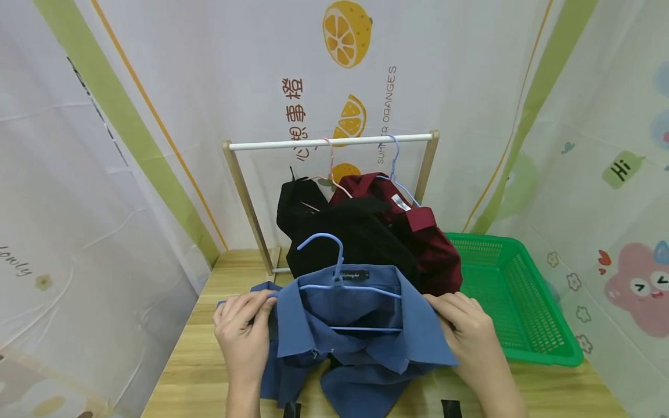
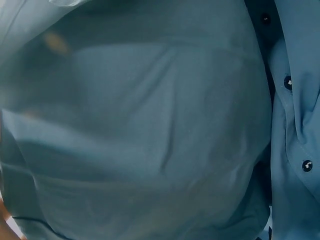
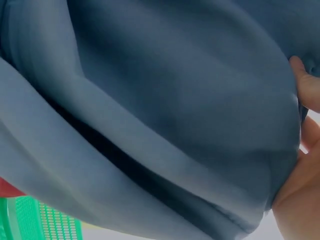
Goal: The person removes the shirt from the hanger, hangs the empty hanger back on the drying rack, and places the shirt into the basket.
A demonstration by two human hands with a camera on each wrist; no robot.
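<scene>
A blue button-up shirt (image 1: 360, 354) is spread over the near part of the table, collar upward. Inside its collar sits a light blue hanger (image 1: 337, 278), hook pointing up and to the left. My left hand (image 1: 243, 328) grips the shirt at its left shoulder, where a bit of the hanger shows beside the thumb. At the opposite shoulder my right hand (image 1: 467, 325) pinches the fabric; the hanger's end there is hidden by cloth. Dark buttons (image 2: 288, 82) run down the shirt front in the left wrist view. The right wrist view shows fingers (image 3: 310, 92) at the shirt's edge.
Behind the shirt stands a small rack with a white rail (image 1: 282, 144) and wooden legs. A black garment (image 1: 345, 232) and a dark red shirt (image 1: 436, 249) hang from it. A green plastic basket (image 1: 561, 325) stands at the right on the wooden table (image 1: 183, 371).
</scene>
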